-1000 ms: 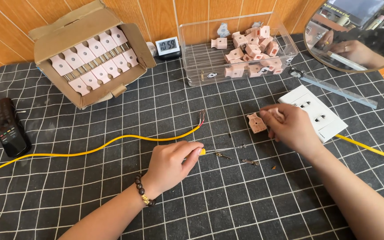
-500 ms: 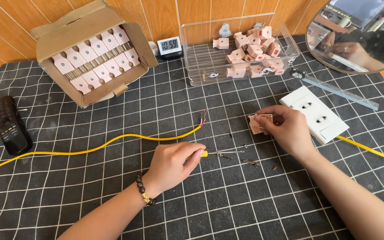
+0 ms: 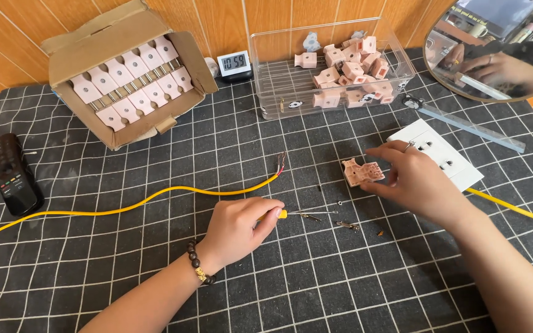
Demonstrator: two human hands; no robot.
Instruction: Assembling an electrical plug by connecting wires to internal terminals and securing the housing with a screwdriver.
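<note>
Cardboard box [image 3: 124, 80] at the surface's [image 3: 279, 290] far-left corner; clock [image 3: 234, 63] right of it; bin [image 3: 334, 65] further right; remote [image 3: 15, 176] at left edge.
</note>
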